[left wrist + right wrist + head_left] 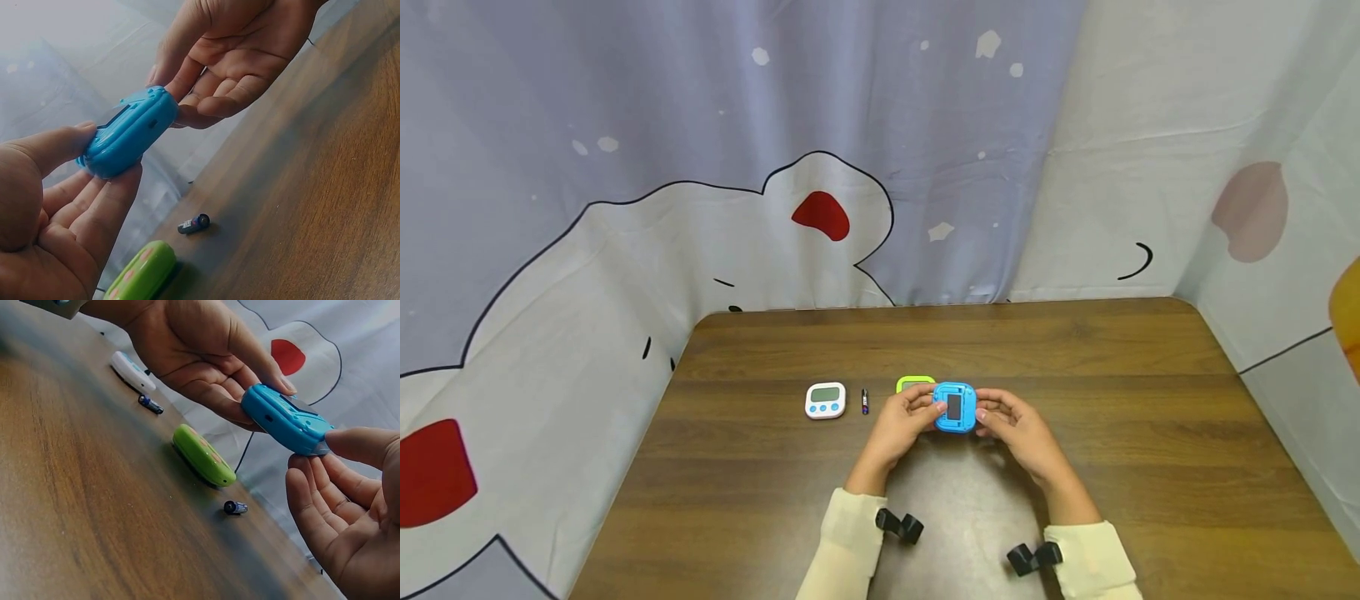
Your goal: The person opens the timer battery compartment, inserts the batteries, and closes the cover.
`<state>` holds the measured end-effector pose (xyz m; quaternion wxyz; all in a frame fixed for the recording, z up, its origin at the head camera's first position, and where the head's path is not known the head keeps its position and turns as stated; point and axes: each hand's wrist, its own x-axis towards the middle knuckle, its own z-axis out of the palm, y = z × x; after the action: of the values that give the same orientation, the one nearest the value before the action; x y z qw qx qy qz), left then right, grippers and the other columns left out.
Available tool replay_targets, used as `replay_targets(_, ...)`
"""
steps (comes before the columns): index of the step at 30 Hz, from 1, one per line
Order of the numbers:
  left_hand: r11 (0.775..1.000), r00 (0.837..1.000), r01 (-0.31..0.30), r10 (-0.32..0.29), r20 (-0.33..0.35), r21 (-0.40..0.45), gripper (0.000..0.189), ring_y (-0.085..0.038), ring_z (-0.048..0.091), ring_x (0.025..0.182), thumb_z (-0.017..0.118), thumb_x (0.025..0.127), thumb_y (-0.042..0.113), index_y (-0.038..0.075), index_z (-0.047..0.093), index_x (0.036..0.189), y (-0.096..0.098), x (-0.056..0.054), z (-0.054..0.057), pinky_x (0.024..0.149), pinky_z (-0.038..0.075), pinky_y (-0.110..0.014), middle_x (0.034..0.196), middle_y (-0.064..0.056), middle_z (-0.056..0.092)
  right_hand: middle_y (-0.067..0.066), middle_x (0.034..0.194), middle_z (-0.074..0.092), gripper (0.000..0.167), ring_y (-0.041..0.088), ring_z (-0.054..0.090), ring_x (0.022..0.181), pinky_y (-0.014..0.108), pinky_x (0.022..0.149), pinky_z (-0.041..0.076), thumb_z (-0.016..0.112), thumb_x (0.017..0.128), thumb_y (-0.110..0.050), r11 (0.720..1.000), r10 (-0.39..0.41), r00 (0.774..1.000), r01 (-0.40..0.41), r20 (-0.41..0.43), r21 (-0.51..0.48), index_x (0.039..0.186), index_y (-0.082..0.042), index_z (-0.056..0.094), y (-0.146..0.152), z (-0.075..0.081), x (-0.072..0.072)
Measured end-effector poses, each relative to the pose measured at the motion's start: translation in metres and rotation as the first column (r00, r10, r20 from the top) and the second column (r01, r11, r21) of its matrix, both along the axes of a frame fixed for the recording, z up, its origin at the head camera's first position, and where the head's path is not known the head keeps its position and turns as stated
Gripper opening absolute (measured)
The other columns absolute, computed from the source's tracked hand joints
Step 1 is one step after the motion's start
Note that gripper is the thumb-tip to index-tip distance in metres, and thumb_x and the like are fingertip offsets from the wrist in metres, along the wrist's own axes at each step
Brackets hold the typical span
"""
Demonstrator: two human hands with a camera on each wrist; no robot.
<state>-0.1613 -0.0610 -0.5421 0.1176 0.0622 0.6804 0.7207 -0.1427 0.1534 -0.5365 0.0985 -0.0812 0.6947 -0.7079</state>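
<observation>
A blue digital timer (955,407) is held up between both hands, its back with a dark rectangular panel facing me. My left hand (900,424) pinches its left side, thumb on the back face and fingers beneath. At the opposite edge, my right hand (1021,431) pinches the corner between thumb and fingers. Behind them a green timer (203,456) lies on the table, partly covered by the left hand in the head view. One small battery (235,507) rests near the green timer; the head view does not show it.
On the left of the wooden table (737,517) lies a white timer (825,401) with blue buttons. Another small battery (865,402) sits just right of it. A patterned curtain (955,150) hangs behind the table's back edge.
</observation>
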Motion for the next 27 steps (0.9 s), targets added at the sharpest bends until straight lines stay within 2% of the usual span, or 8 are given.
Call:
replay_targets(8,1.000,1.000,0.003,-0.003,0.021,0.013,0.040,-0.014,0.066,0.091,0.068,0.092,0.010,-0.004,0.057,0.128,0.001,0.002,0.006,0.076,0.058,-0.031,0.112,-0.019,0.067,0.015,0.112,0.060,0.043,0.018,0.064,0.091,0.038,0.081,0.057,0.065,0.095,-0.014,0.995,0.015,0.997,-0.007,0.079,-0.096,0.130,0.005,0.048,0.002,0.000,0.000)
replay_targets(16,1.000,1.000,0.027,-0.027,-0.002,0.011,0.038,-0.013,0.066,0.089,0.065,0.093,0.004,-0.011,0.055,0.126,0.001,0.010,0.029,0.077,0.057,-0.030,0.111,-0.023,0.067,0.013,0.111,0.060,0.045,0.018,0.064,0.091,0.035,0.080,0.056,0.066,0.095,-0.016,0.991,0.024,0.994,-0.010,0.107,-0.131,0.130,0.005,0.048,0.002,0.003,0.001)
replay_targets(18,0.999,1.000,0.027,-0.028,0.003,0.019,0.038,-0.013,0.066,0.089,0.065,0.093,0.004,-0.011,0.054,0.126,0.001,0.008,0.026,0.077,0.057,-0.030,0.111,-0.023,0.066,0.012,0.111,0.061,0.045,0.017,0.064,0.091,0.035,0.080,0.057,0.066,0.094,-0.016,0.991,0.020,0.993,-0.005,0.112,-0.131,0.130,0.005,0.048,0.002,0.004,0.001)
replay_targets(23,1.000,1.000,0.009,-0.009,0.017,0.004,0.041,-0.013,0.066,0.089,0.067,0.092,0.007,-0.008,0.055,0.128,0.002,0.002,0.008,0.077,0.057,-0.030,0.110,-0.019,0.067,0.010,0.108,0.061,0.043,0.016,0.063,0.089,0.032,0.077,0.057,0.066,0.094,-0.015,0.991,0.016,0.994,-0.001,0.110,-0.136,0.128,0.005,0.048,0.001,0.004,0.001)
replay_targets(27,1.000,1.000,0.002,-0.002,0.014,0.003,0.042,-0.014,0.066,0.089,0.069,0.092,0.011,-0.006,0.055,0.128,0.002,0.002,0.004,0.077,0.057,-0.031,0.108,-0.018,0.068,0.010,0.107,0.060,0.041,0.016,0.062,0.088,0.031,0.076,0.056,0.066,0.094,-0.014,0.989,0.016,0.994,0.000,0.111,-0.146,0.126,0.004,0.048,0.000,0.003,0.001)
